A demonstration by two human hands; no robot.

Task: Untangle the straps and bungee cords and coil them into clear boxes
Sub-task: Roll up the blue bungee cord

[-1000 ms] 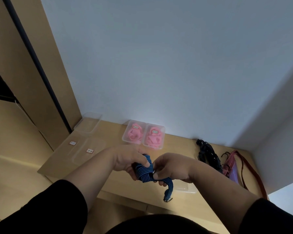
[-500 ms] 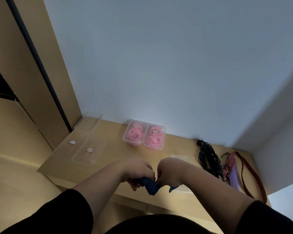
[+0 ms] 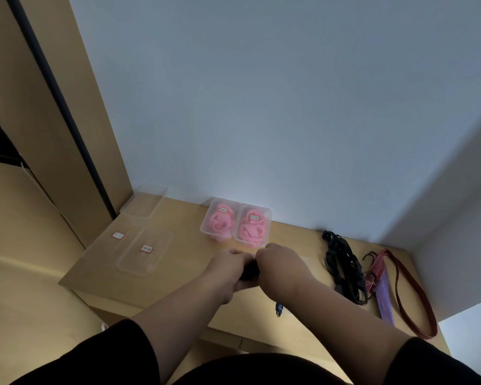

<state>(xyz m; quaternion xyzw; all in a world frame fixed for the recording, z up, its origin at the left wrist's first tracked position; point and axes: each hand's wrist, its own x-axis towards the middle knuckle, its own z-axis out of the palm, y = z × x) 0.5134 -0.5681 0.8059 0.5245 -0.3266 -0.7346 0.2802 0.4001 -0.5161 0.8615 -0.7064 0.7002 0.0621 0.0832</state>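
Note:
My left hand (image 3: 228, 269) and my right hand (image 3: 281, 265) meet over the middle of the wooden table (image 3: 178, 290). Both grip a coiled blue striped strap (image 3: 250, 273), of which only a dark sliver shows between the fists. Its loose end (image 3: 278, 309) hangs out below my right wrist. Two clear boxes (image 3: 235, 222) holding pink coiled straps stand side by side behind my hands. A clear box lies partly hidden under my right hand.
Two labelled clear lids (image 3: 139, 251) lie flat at the left, with an empty clear box (image 3: 145, 200) behind them by the wooden panel. A black tangled cord (image 3: 342, 265), a red bungee bundle (image 3: 376, 273), a purple strap (image 3: 385, 298) and a brown strap (image 3: 414, 298) lie at the right.
Both hands have moved forward and down toward the table with the blue strap. The coil, plainly seen a second ago, is now almost hidden inside the fists.

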